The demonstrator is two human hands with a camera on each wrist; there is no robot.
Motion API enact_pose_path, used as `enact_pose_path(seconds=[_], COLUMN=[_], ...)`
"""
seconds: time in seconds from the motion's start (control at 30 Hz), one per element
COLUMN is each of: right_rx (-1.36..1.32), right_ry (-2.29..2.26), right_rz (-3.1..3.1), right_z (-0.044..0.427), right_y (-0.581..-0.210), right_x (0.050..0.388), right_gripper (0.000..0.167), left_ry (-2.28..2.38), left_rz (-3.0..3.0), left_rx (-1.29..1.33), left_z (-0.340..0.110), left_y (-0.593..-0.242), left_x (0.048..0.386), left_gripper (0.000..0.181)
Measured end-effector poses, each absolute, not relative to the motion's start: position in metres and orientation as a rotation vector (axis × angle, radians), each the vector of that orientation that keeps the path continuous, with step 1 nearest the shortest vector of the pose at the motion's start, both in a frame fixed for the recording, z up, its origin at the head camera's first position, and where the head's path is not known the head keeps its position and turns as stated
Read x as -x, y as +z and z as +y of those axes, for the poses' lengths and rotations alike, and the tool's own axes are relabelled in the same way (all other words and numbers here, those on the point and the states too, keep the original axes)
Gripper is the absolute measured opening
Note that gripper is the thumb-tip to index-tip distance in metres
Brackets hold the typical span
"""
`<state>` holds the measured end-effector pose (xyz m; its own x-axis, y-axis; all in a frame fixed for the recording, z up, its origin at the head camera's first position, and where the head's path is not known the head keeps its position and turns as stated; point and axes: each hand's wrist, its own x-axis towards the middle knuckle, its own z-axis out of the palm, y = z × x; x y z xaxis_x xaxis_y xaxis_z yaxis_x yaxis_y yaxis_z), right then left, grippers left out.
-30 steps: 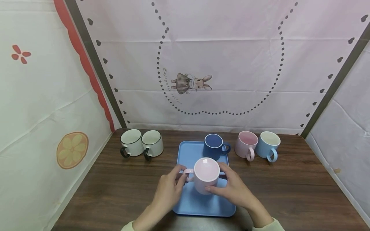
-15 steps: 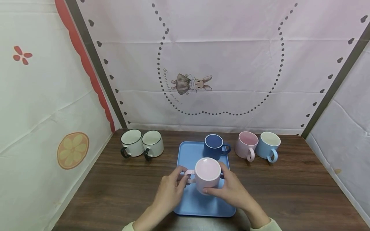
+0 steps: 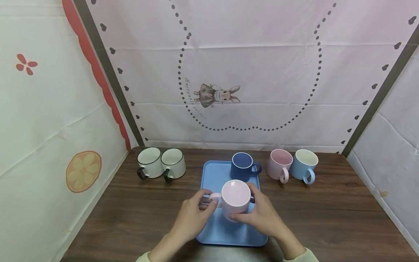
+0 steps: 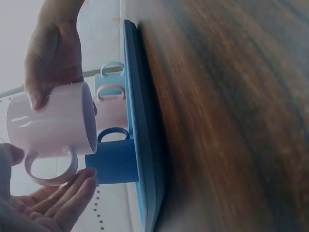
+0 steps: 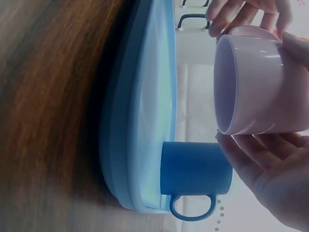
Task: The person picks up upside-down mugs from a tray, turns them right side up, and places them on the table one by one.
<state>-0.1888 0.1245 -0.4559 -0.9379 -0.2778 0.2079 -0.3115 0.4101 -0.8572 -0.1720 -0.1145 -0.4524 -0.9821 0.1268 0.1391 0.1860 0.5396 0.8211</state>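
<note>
Pale pink mug (image 3: 235, 203) held above blue tray (image 3: 217, 234): R hand (image 3: 266, 215) grips, L hand (image 3: 190, 220) loose at handle (image 3: 215, 195)
Vs. half a sec ago, L thumb has slid twd the mug body, mug itself barely shifted; L fingers fairly straight about the handle, can't tell if they press it, view's too overlapped. R hand has thumb in front, fingers behind the body, so it prob. bears most of the wt & L hand only steadies. Mug is off the tray, gap shows in both wrist views. Rel. to tray: navy mug (image 3: 240, 171) upright on its far end; white mugs (image 3: 174, 168) w/ black handles on table (image 3: 327, 222) to its left; rose mug (image 3: 275, 169) & lt-blue mug (image 3: 298, 169) on table to its right
</note>
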Motion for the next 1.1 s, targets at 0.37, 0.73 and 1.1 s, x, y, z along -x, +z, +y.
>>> enact_pose_path(seconds=[0.37,0.73,1.1], right_rx=[-0.535,-0.552,-0.581], right_ry=[1.611,1.603,1.619], right_rz=[-2.594,-2.565,-2.514], right_z=[0.124,0.123,0.123], right_y=[-0.454,-0.455,-0.457], right_x=[0.188,0.187,0.187], right_gripper=[0.087,0.090,0.090], left_ry=[-1.868,-2.274,-2.446], left_rz=[-2.741,-2.771,-2.737], left_rx=[0.146,0.154,0.102], left_z=[-0.122,-0.117,-0.112], left_y=[-0.454,-0.455,-0.453], left_x=[0.178,0.183,0.183], left_gripper=[0.068,0.082,0.080])
